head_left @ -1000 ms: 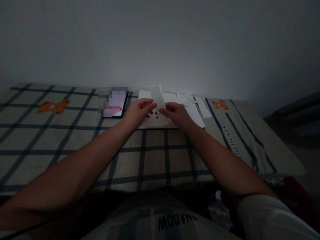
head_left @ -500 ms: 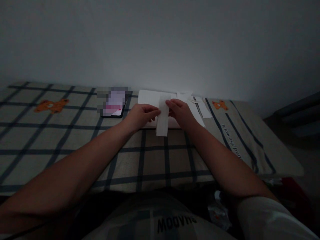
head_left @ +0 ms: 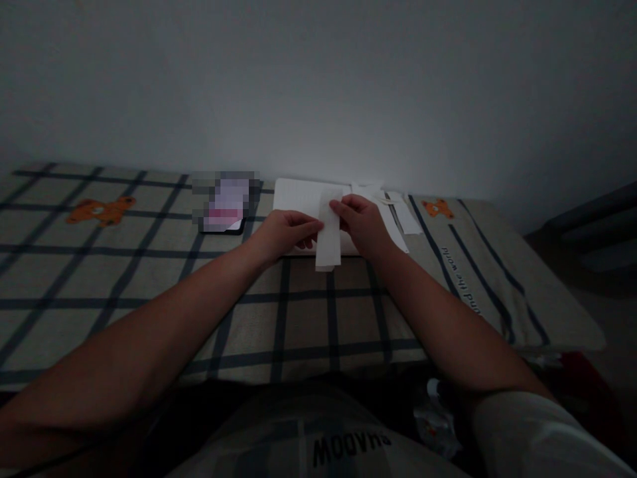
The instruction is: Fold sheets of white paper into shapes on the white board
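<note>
Between my two hands hangs a narrow white paper strip [head_left: 329, 239], upright, with a second layer of paper showing at its lower end. My left hand [head_left: 291, 232] pinches its left edge between thumb and fingers. At the upper right edge, my right hand [head_left: 359, 218] grips it the same way. Behind and below lies an open notebook [head_left: 301, 194] with white pages, partly covered by my hands. More cut paper strips [head_left: 407, 216] rest at the notebook's right side.
A phone [head_left: 229, 202] with its screen lit and blurred lies left of the notebook. The checked cloth [head_left: 164, 292] covers the surface, which meets a pale wall [head_left: 318, 86] at the back. A clear plastic bottle [head_left: 435, 418] stands below the front edge, at right.
The paper strip has shifted slightly right and turned a little, so another layer now shows at its bottom. My left hand has moved slightly right with it.
</note>
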### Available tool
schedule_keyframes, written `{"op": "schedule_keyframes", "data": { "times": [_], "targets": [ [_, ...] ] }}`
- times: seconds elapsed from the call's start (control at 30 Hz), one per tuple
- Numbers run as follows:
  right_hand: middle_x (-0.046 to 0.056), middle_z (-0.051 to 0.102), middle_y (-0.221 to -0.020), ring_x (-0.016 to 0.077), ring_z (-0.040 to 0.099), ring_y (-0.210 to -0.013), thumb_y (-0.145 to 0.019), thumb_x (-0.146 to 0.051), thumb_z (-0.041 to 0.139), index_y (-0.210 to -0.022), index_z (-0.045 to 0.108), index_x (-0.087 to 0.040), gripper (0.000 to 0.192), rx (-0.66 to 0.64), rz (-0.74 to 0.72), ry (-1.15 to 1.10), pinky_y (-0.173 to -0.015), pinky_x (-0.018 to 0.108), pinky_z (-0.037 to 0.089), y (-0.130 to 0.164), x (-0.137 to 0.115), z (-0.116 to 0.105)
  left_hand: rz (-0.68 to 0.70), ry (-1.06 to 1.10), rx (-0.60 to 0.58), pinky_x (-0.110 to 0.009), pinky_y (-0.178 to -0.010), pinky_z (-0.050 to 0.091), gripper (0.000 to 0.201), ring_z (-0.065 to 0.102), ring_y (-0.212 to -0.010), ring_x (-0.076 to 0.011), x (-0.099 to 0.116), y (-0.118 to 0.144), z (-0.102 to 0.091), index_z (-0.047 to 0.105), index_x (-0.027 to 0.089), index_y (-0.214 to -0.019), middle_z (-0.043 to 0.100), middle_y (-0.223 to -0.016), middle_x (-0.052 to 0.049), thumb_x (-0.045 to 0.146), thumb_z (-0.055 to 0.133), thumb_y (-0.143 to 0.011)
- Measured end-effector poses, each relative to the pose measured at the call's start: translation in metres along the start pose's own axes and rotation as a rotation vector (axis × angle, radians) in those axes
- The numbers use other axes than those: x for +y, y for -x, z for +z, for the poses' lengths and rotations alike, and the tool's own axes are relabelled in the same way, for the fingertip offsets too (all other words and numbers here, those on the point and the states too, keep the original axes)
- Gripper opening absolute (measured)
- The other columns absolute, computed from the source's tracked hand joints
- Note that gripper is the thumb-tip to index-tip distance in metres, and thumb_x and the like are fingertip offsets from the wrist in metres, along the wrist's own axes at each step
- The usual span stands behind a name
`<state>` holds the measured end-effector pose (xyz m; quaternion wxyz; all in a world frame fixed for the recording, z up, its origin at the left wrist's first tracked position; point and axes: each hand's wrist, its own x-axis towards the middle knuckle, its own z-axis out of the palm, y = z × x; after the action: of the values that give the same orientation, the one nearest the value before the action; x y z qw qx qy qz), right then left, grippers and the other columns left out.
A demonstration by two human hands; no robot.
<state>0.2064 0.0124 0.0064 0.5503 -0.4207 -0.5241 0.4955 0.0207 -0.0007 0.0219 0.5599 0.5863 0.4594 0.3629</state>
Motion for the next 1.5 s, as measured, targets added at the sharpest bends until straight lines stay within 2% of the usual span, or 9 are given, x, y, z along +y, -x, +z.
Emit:
{"op": "schedule_keyframes", "data": {
  "times": [0.33,0.43,0.57,0.67,0.77,0.87,1.07,1.27,1.5],
  "targets": [
    [-0.006,0.056,-0.061,0.0091,0.054,-0.056,-0.076,-0.045,0.080,-0.071,0.056,-0.022,0.034,0.034,-0.012,-0.046,-0.055,0.026,0.048,-0.001,0.006,0.000,-0.054,-0.110,0.015,-0.024,-0.058,0.047,0.013,0.057,-0.056,-0.0101,0.002,-0.001,-0.001,0.074,0.017,-0.068,0.065,-0.060,0.000,0.022,0.075,-0.079],
    [-0.005,0.058,-0.062,0.0098,0.056,-0.057,-0.076,-0.046,0.079,-0.071,0.054,-0.023,0.034,0.081,0.017,-0.054,-0.055,0.026,0.049,-0.003,0.005,-0.002,-0.061,-0.102,0.041,-0.022,-0.055,0.044,0.005,0.056,-0.055,-0.0098,0.001,-0.003,-0.002,0.077,0.016,-0.076,0.064,-0.059,0.001,0.021,0.076,-0.077],
    [-0.004,0.060,-0.062,0.0103,0.059,-0.058,-0.081,-0.038,0.075,-0.074,0.055,-0.023,0.027,0.124,0.102,-0.050,-0.056,0.025,0.049,-0.006,0.003,-0.006,-0.027,-0.136,0.100,-0.022,-0.056,0.043,0.018,0.057,-0.059,-0.0102,-0.003,-0.008,-0.008,0.081,0.016,-0.091,0.070,-0.068,0.000,0.026,0.077,-0.076],
    [-0.004,0.062,-0.063,0.0101,0.061,-0.059,-0.084,-0.033,0.073,-0.076,0.056,-0.022,0.022,0.141,0.153,-0.014,-0.057,0.024,0.049,-0.010,0.004,-0.009,0.030,-0.286,0.148,-0.022,-0.059,0.043,0.023,0.059,-0.064,-0.0118,-0.004,-0.010,-0.012,0.082,0.015,-0.096,0.075,-0.078,-0.004,0.028,0.074,-0.078],
    [-0.003,0.064,-0.063,0.0104,0.060,-0.056,-0.084,-0.032,0.072,-0.074,0.055,-0.022,0.022,0.144,0.140,0.098,-0.054,0.024,0.046,-0.012,0.007,-0.013,0.112,-0.444,0.141,-0.024,-0.061,0.045,0.033,0.062,-0.069,-0.0146,-0.006,-0.009,-0.016,0.080,0.015,-0.109,0.077,-0.084,-0.006,0.030,0.069,-0.081],
    [-0.002,0.065,-0.063,0.0114,0.056,-0.052,-0.085,-0.032,0.072,-0.071,0.057,-0.022,0.023,0.113,0.072,0.368,-0.054,0.027,0.042,-0.014,0.010,-0.018,0.228,-0.657,0.076,-0.026,-0.065,0.045,0.036,0.063,-0.069,-0.0159,-0.009,-0.010,-0.017,0.078,0.016,-0.113,0.076,-0.084,-0.005,0.030,0.066,-0.082],
    [0.000,0.064,-0.070,0.0174,0.057,-0.069,-0.083,-0.029,0.073,-0.067,0.058,-0.023,0.022,0.093,-0.149,0.854,-0.073,0.034,0.044,-0.018,0.017,-0.023,0.376,-1.036,-0.027,-0.034,-0.078,0.048,0.030,0.065,-0.085,-0.0237,-0.014,-0.012,-0.012,0.079,0.017,-0.106,0.075,-0.090,-0.010,0.026,0.057,-0.087],
    [0.002,0.064,-0.076,0.0198,0.056,-0.075,-0.087,-0.029,0.069,-0.070,0.059,-0.023,0.021,0.080,-0.156,0.945,-0.076,0.036,0.043,-0.020,0.021,-0.021,0.492,-1.158,-0.037,-0.042,-0.096,0.048,0.025,0.063,-0.107,-0.0297,-0.015,-0.012,-0.010,0.077,0.016,-0.099,0.072,-0.116,-0.013,0.022,0.056,-0.088],
    [0.001,0.062,-0.073,0.0191,0.055,-0.073,-0.086,-0.030,0.070,-0.068,0.059,-0.023,0.022,0.096,-0.144,0.929,-0.075,0.036,0.043,-0.019,0.018,-0.024,0.502,-1.104,-0.079,-0.042,-0.099,0.045,0.030,0.063,-0.109,-0.0290,-0.016,-0.015,-0.017,0.076,0.015,-0.102,0.074,-0.116,-0.012,0.029,0.052,-0.093]
  ]
}}
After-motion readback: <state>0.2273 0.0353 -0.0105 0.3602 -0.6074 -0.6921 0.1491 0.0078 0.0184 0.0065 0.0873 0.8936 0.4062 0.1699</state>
